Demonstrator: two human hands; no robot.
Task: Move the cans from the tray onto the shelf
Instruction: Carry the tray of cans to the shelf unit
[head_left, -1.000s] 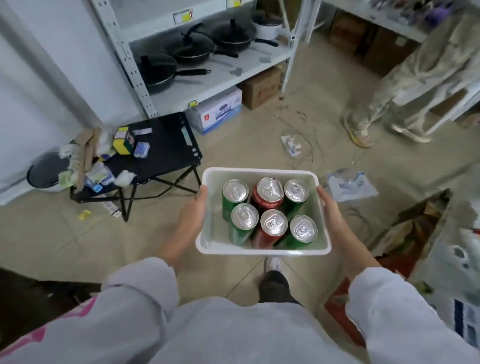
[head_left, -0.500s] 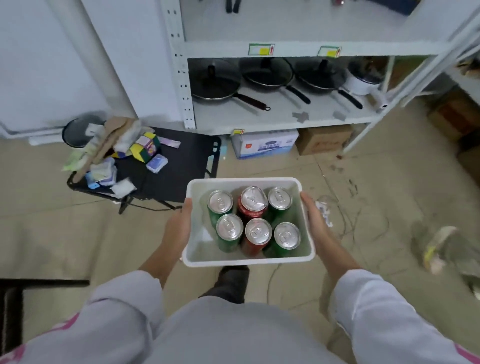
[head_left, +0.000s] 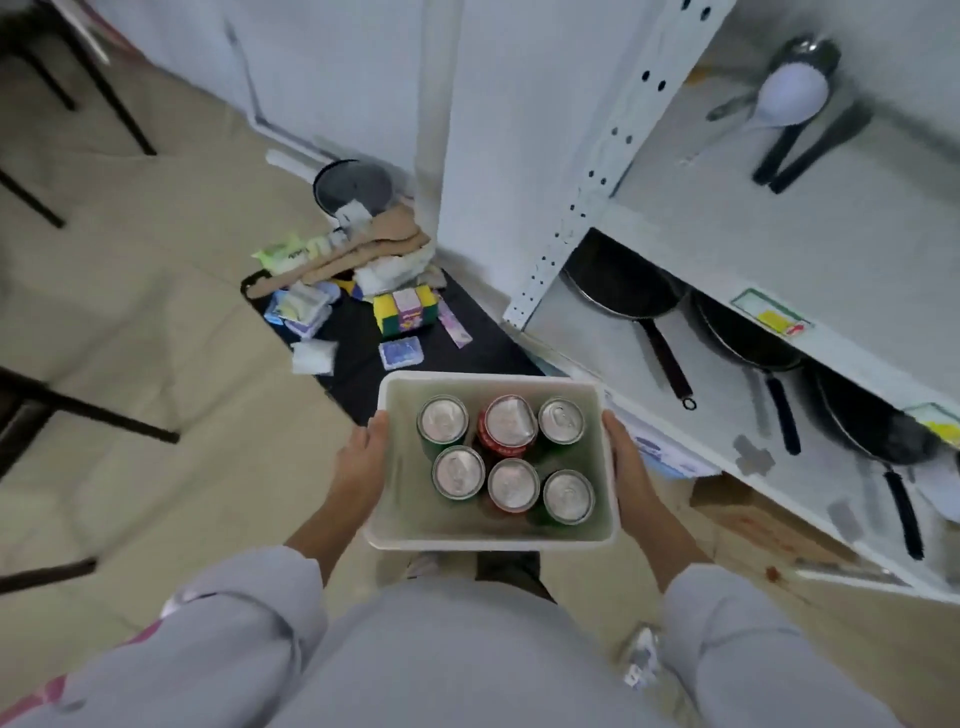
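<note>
Both hands are on the white tray (head_left: 612, 457), held at the center of the frame: the left hand (head_left: 360, 470) clasps its left wall, the right hand (head_left: 627, 470) clasps its right wall, fingers wrapped under the rim on each side. Inside stand 6 cans (head_left: 511, 460) in 2 rows of 3, upright, tops up, packed toward the right with a bare strip along the tray's left wall; 2 red ones sit in the middle, green ones flank them. The shelf (head_left: 779, 244) fills the right of the frame, its perforated white post running diagonally just above the tray's upper right corner. Black pans (head_left: 623, 291) crowd the lower board, handles pointing toward the front edge. A low black table (head_left: 363, 358) piled with small packets sits just beyond the tray's far edge. Open tan floor (head_left: 156, 312) spreads across the left half.
</note>
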